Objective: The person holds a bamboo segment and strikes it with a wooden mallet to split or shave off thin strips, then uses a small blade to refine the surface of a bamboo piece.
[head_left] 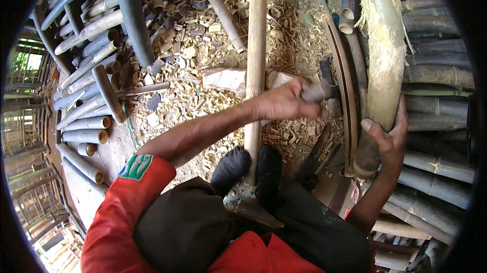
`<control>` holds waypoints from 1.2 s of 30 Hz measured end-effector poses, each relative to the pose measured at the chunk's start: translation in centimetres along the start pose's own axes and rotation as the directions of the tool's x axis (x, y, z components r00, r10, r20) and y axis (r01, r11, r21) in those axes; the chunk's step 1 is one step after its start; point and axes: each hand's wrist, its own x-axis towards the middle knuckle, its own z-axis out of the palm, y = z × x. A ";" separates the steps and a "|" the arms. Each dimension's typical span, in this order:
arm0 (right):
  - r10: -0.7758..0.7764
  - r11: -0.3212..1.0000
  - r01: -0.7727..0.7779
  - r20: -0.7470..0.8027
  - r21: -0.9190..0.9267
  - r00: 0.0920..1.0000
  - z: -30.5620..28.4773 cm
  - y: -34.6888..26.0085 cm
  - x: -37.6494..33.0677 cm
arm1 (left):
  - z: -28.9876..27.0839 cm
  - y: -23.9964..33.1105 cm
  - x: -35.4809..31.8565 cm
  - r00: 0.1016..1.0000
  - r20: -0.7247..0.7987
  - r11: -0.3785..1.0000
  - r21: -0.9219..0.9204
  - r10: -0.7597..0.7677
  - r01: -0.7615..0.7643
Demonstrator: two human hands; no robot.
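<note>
My left hand [291,101] reaches across to the right of centre, blurred by motion. Its fingers are closed around a thick greyish wooden handle [315,91]. A dark metal piece [327,73] shows beside the handle; I cannot tell whether the two are joined. On the right, my right hand [388,138] grips the lower part of a thick, curved bamboo pole [384,60] with frayed fibres along its upper length. Between my dark-covered feet [231,170] stretches a straight pale bamboo pole [255,45], which crosses over a reddish-white block [224,79].
Wood chips [193,105] cover the ground. Stacked dark bamboo poles [439,75] line the right side, and more cut bamboo [86,136] lies at the left. A long split bamboo strip [342,80] lies beside the curved pole. A wooden-handled tool [109,93] rests at the left.
</note>
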 end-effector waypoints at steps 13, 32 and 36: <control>0.019 1.000 -0.017 0.103 -0.018 0.994 1.7 0.1 0.3 | -2.3 -1.8 0.6 0.981 0.012 0.963 -0.191 -0.191 0.190; 0.001 0.830 0.269 0.484 -0.488 0.875 1.9 -0.3 2.7 | -1.8 -5.0 -1.4 0.998 -0.042 0.998 -0.044 -0.044 0.042; -0.013 0.942 0.136 0.372 -0.306 0.928 1.1 0.9 2.2 | -1.4 -5.2 1.5 0.974 -0.188 0.982 0.119 -0.123 0.147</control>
